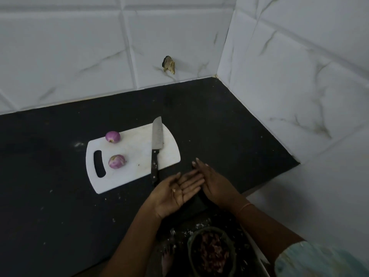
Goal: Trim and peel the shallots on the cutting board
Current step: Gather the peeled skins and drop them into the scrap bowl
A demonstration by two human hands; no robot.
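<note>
Two peeled purple shallots lie on the white cutting board (137, 156): one shallot (113, 136) at its far left corner, the other shallot (117, 161) beside the handle slot. A knife (156, 145) rests along the board's right side, blade pointing away, its dark handle hanging over the near edge. My left hand (175, 193) is palm up and flat to the right of the board, with a tiny scrap of peel on the palm. My right hand (214, 183) lies fingers-straight against the left hand's fingertips. Neither hand holds anything.
The black countertop (60, 196) has small peel crumbs scattered on it. Below its near edge stands a bin (211, 252) with reddish peelings, next to a bare foot (167, 256). White tiled walls close the back and right; a damaged spot (169, 64) marks the back wall.
</note>
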